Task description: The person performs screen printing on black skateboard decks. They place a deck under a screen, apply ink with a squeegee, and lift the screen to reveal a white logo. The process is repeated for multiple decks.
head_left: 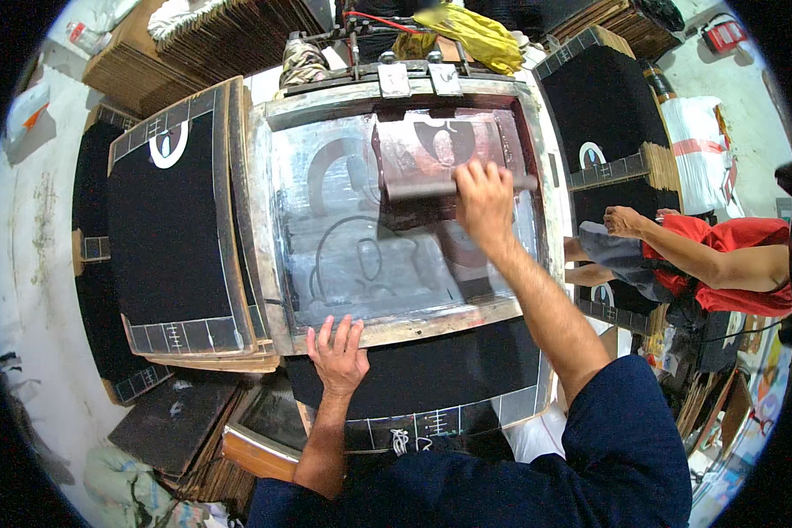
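Note:
My right hand (486,204) is closed around a dark squeegee (418,188), which spans the right half of a screen-printing frame (266,290). The squeegee stands on the mesh (370,264), with dark maroon ink smeared around it. Oval and curved stencil shapes show in the mesh, some partly covered by the squeegee and my arm. My left hand (337,356) lies with its fingers stretched over the frame's near wooden edge, left of the middle, and holds nothing. Black fabric (422,378) on a board shows below that edge.
Left of the frame are boards with black fabric (172,246), one bearing a white-edged oval print. More fabric-covered boards (598,97) stand to the right, where another person's arm (713,260) reaches in. Metal clamps (394,81) and a yellow cloth (475,37) are at the far edge.

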A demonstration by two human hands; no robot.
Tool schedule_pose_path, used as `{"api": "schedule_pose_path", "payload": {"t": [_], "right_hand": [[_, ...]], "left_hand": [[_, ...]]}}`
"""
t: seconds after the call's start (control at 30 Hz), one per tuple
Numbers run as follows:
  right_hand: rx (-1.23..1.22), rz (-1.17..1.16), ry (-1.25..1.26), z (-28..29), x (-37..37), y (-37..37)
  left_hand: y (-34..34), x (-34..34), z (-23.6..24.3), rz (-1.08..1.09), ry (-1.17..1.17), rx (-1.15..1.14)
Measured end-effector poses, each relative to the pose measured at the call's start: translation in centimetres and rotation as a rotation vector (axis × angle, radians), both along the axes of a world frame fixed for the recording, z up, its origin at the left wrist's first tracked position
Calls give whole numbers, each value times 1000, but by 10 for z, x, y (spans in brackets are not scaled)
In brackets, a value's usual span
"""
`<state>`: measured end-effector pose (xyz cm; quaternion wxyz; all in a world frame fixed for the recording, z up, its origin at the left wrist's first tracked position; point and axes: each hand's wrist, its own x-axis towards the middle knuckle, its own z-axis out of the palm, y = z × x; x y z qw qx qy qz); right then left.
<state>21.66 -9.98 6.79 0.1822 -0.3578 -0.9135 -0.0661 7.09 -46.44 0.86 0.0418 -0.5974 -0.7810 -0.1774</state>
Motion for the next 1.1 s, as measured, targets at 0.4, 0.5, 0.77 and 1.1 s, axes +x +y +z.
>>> {"api": "schedule_pose_path", "payload": {"t": [0.4,0.5,0.77,1.1], "right_hand": [[-42,21,89,18,11,-8],[-254,32,-54,41,-2,26],[-376,128,-136,41,14,22],[-214,91,-154,21,-84,170]], "left_hand": [[15,-4,42,-38,-158,-44],[19,-11,64,-96,-249,-48],[28,-8,82,-82,-298,-5],[31,-2,91,-42,-277,-72]]}}
